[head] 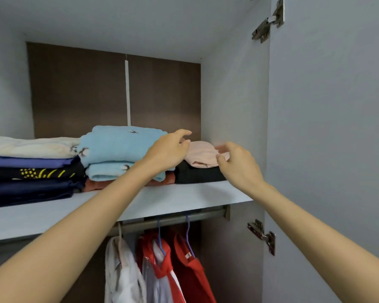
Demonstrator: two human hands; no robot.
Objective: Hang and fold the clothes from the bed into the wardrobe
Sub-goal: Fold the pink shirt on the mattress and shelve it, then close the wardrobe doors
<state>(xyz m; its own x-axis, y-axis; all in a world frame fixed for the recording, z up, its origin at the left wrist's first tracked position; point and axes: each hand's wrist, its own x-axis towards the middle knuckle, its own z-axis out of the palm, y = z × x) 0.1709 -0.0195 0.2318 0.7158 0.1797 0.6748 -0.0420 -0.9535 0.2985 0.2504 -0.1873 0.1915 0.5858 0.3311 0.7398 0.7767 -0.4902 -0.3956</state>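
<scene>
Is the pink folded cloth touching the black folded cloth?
Touching. The head view shows the pink folded cloth lying directly on the black folded cloth.

A small folded cloth lies between the left grip and right grip, on a bigger folded cloth on the shelf. Towels sit left of the left grip; hung clothes below.
</scene>
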